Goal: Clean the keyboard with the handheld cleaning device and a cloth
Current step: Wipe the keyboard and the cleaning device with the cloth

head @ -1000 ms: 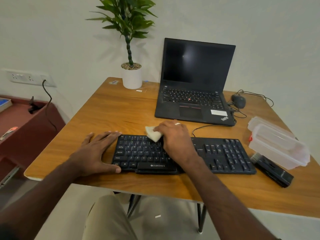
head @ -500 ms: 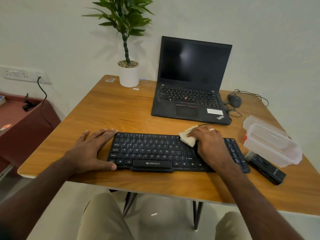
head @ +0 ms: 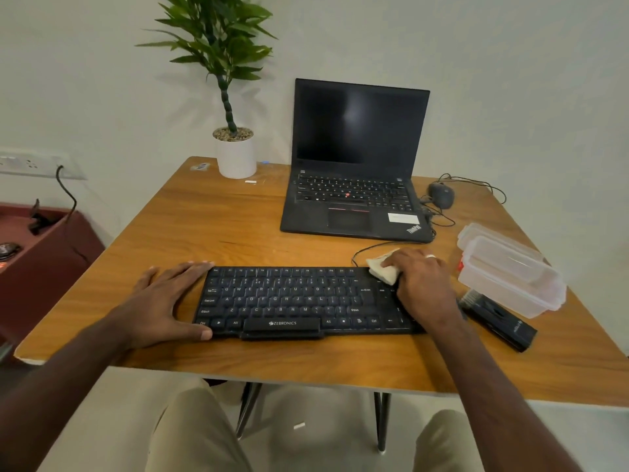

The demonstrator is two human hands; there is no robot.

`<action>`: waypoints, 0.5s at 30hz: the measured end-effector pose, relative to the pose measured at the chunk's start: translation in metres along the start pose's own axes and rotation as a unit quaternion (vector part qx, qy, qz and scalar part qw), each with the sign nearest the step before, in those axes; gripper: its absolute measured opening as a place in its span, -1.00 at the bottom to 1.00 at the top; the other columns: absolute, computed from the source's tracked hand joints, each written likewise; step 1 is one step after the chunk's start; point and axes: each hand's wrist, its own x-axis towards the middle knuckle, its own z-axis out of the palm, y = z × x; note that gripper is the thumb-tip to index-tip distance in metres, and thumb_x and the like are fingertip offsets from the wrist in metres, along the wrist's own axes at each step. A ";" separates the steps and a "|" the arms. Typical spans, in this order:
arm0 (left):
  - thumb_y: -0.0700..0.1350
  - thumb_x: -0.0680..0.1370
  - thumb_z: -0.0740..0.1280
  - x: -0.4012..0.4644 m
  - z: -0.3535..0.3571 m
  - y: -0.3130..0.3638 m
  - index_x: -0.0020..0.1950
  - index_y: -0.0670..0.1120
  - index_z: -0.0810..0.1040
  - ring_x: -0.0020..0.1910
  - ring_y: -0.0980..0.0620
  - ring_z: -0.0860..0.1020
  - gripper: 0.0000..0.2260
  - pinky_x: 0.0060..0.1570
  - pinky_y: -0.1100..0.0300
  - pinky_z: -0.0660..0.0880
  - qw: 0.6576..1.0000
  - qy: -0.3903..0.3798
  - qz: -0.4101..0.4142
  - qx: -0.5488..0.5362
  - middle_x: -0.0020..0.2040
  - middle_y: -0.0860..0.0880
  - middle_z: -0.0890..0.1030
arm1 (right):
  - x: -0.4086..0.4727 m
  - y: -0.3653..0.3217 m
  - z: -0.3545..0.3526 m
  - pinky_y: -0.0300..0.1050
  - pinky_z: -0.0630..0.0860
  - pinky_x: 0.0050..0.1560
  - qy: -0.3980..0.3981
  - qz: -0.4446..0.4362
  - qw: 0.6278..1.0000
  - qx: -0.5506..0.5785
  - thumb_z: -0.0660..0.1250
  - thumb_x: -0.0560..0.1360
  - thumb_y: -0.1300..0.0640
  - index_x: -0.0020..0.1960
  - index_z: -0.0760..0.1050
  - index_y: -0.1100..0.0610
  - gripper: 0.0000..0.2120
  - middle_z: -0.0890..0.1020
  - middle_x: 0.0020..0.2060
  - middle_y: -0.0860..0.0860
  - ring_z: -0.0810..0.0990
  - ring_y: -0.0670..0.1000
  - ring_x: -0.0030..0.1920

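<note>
A black keyboard (head: 292, 301) lies flat near the front edge of the wooden table (head: 218, 226). My right hand (head: 420, 284) presses a small white cloth (head: 383, 270) onto the keyboard's top right corner and covers the number pad. My left hand (head: 163, 301) rests flat against the keyboard's left end, fingers spread, thumb at the front corner. The black handheld cleaning device (head: 498, 320) lies on the table to the right of the keyboard, apart from both hands.
An open black laptop (head: 354, 165) stands behind the keyboard, with a mouse (head: 441, 195) and cables beside it. A clear plastic box (head: 507, 267) sits at the right edge. A potted plant (head: 235, 151) stands at the back. A dark red cabinet (head: 37, 253) is left of the table.
My right hand has slid the cloth rightward along the keyboard's top rows, from the middle to the far right corner. My left hand has stayed at the left end.
</note>
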 end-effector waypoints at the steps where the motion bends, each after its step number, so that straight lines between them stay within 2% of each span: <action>1: 0.68 0.13 0.24 0.000 -0.001 0.001 0.55 0.40 -0.16 0.54 0.24 -0.12 0.10 0.55 -0.08 -0.28 1.000 -0.005 -0.004 -0.004 0.64 0.07 0.04 | 0.003 0.003 -0.003 0.13 0.35 0.24 0.001 0.013 1.000 0.003 0.32 0.49 0.31 0.19 0.61 -0.05 -0.62 0.62 0.23 -0.07 0.50 0.10 0.25; 3: 0.69 0.11 0.23 0.000 -0.004 0.003 0.53 0.41 -0.16 0.56 0.20 -0.11 0.10 0.55 -0.09 -0.27 1.000 -0.020 -0.015 -0.008 0.65 0.06 0.03 | 0.005 0.001 -0.007 0.13 0.35 0.22 0.020 0.011 0.999 0.030 0.32 0.48 0.32 0.17 0.62 -0.04 -0.63 0.63 0.21 -0.07 0.52 0.10 0.24; 5: 0.72 0.08 0.18 0.001 -0.008 0.009 0.54 0.39 -0.16 0.60 0.12 -0.08 0.12 0.54 -0.14 -0.28 0.999 -0.033 -0.033 -0.014 0.65 0.08 -0.01 | 0.002 -0.005 -0.006 0.13 0.37 0.22 0.030 -0.030 0.997 0.057 0.32 0.48 0.33 0.16 0.63 -0.04 -0.63 0.63 0.21 -0.08 0.53 0.09 0.24; 8: 0.74 0.07 0.14 0.008 -0.007 0.035 0.61 0.26 -0.17 0.59 0.13 -0.20 0.22 0.49 -0.24 -0.38 0.999 -0.007 -0.028 0.029 0.64 0.13 -0.16 | -0.004 -0.004 0.003 0.13 0.31 0.30 -0.009 -0.072 0.997 0.042 0.32 0.53 0.29 0.21 0.62 -0.07 -0.63 0.61 0.26 -0.12 0.48 0.05 0.31; 10: 0.75 0.09 0.11 0.016 -0.003 0.065 0.63 0.19 -0.18 0.57 0.14 -0.28 0.25 0.46 -0.26 -0.43 0.997 0.022 0.000 0.069 0.61 0.12 -0.23 | -0.002 0.005 0.000 0.13 0.28 0.33 -0.019 -0.031 0.999 0.009 0.31 0.54 0.26 0.25 0.59 -0.10 -0.62 0.58 0.30 -0.13 0.44 0.04 0.34; 13: 0.75 0.11 0.06 0.036 0.005 0.118 0.65 0.09 -0.13 0.58 0.11 -0.25 0.27 0.48 -0.27 -0.40 0.991 0.022 0.053 0.117 0.63 0.07 -0.22 | 0.005 0.010 -0.006 0.13 0.30 0.29 0.008 0.039 0.999 0.006 0.33 0.52 0.27 0.25 0.59 -0.10 -0.61 0.59 0.29 -0.09 0.48 0.07 0.30; 15: 0.73 0.13 0.11 0.053 0.012 0.151 0.65 0.07 -0.14 0.60 0.11 -0.21 0.27 0.51 -0.25 -0.35 0.988 0.005 0.085 0.128 0.64 0.04 -0.19 | 0.005 -0.004 -0.006 0.11 0.33 0.26 0.023 0.022 0.999 0.026 0.34 0.51 0.27 0.26 0.60 -0.09 -0.61 0.58 0.27 -0.09 0.51 0.06 0.25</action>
